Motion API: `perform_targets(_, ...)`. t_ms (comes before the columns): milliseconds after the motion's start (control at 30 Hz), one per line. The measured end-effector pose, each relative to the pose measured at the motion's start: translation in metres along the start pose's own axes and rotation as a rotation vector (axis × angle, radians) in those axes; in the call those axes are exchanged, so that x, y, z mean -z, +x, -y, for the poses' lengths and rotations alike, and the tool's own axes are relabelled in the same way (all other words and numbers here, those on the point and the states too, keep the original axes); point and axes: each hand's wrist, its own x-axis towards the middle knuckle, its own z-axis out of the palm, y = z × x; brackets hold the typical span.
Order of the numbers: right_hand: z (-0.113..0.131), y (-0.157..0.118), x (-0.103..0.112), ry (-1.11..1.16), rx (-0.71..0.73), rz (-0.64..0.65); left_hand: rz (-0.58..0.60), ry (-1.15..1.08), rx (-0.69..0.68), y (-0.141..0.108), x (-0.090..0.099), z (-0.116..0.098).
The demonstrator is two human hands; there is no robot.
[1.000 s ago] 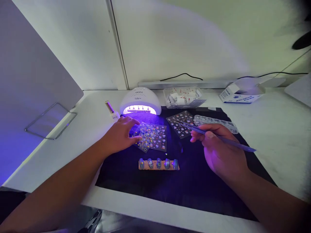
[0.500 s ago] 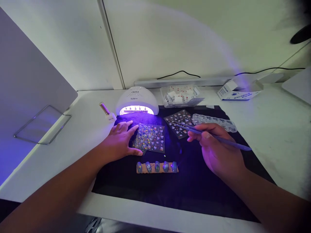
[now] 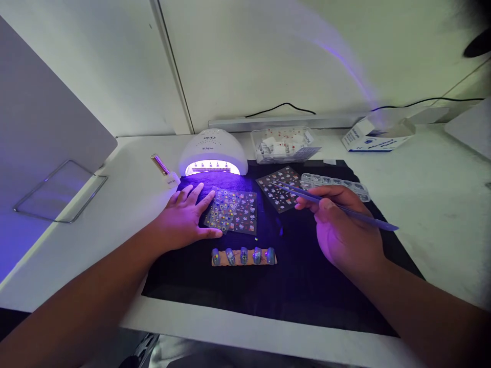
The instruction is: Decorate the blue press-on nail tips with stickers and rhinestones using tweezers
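Observation:
My left hand (image 3: 184, 220) lies spread on the black mat (image 3: 307, 291), its thumb and forefinger by the left edge of two overlapping sticker sheets (image 3: 245, 214). My right hand (image 3: 345, 230) grips long tweezers (image 3: 360, 217), whose tips are over a dark sticker sheet (image 3: 279, 189). Several painted nail tips (image 3: 244, 255) sit in a row on a tan strip (image 3: 250, 257) nearer the front. Behind my left hand, the white nail lamp (image 3: 214, 145) glows purple, with nail tips visible inside.
A polish bottle (image 3: 171, 180) stands left of the lamp. At the back are a clear tub of small items (image 3: 284, 145) and an open white box (image 3: 378, 135). A clear compartment case (image 3: 333, 185) lies behind my right hand. A wire frame (image 3: 61, 191) is at left.
My left hand's fingers have spread a little wider. My right hand still holds the tweezers over the dark sheet. The whole view has shifted slightly.

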Motion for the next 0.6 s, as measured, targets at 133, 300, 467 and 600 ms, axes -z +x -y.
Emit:
perform_targets(133,0.0009,-0.0012,-0.0006,0.028,0.010,0.027,-0.027,0.012,0.020,-0.0003,-0.0010,-0.0020)
perform_targets(300,0.0041,-0.0026,-0.0008,0.050,0.011,0.032,-0.038,0.023,0.036,-0.0024,-0.0006,-0.0047)
perform_targets(467,0.0069,-0.0027,-0.0006,0.071,0.033,0.004,-0.090,-0.006,0.022,-0.0049,-0.0015,-0.0079)
perform_targets(600,0.0064,-0.0031,-0.0007,0.071,0.029,0.005,-0.087,-0.035,-0.021,-0.0032,-0.0011,-0.0032)
